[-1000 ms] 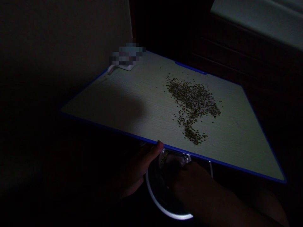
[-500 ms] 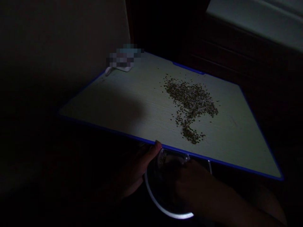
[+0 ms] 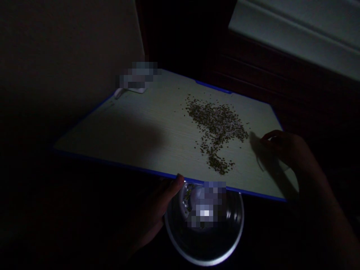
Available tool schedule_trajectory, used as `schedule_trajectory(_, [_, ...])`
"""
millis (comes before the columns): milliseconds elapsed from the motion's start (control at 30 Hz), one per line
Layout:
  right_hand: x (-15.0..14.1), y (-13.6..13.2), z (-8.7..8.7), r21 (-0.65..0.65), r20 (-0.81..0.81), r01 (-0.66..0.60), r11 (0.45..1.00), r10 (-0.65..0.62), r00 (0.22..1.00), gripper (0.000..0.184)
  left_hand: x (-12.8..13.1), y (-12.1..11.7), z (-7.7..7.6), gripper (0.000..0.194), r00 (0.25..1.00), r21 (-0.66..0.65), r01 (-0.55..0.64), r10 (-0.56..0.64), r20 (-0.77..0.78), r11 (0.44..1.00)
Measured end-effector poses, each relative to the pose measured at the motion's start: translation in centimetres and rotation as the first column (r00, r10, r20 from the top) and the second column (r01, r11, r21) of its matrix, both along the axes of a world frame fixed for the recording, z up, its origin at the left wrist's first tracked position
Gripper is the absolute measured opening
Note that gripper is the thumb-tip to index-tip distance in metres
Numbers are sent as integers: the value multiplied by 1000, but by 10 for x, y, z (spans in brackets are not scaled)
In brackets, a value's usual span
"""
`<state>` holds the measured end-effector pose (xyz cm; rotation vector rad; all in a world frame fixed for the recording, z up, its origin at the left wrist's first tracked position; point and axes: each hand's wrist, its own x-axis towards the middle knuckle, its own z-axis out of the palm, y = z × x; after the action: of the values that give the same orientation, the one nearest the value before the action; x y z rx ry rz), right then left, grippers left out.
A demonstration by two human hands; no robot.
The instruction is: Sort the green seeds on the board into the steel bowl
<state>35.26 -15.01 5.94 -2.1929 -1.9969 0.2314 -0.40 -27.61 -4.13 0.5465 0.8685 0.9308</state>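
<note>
Small dark seeds (image 3: pixel 218 118) lie scattered in a patch on a pale cutting board (image 3: pixel 168 150) with a blue rim. My left hand (image 3: pixel 163 202) grips the board's near edge, thumb on top, the other fingers hidden below beside a bowl. The shiny metal bowl (image 3: pixel 239 236) sits under that edge; some seeds show inside at its left, and part of it is blurred out. Over the board's right side is my right hand (image 3: pixel 287 148), its fingers curled in a pinch to the right of the seeds. Whatever it holds, if anything, is too dark to see.
A small whitish object (image 3: pixel 137 90), partly blurred out, rests at the board's far left corner. A pale wall or panel (image 3: pixel 70 45) rises behind it. A light ledge (image 3: pixel 295 33) runs across the upper right. Everything is dimly lit.
My right hand has left the bowl and moved up and right over the board, uncovering the bowl's inside. My left hand keeps its hold. The view has shifted slightly.
</note>
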Motion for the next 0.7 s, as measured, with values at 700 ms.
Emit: schedule_trajectory(700, [-68,-101,27,-249,-341,-557,792,467,816,25,0,4,16,39,994,45,1,4,-109,999])
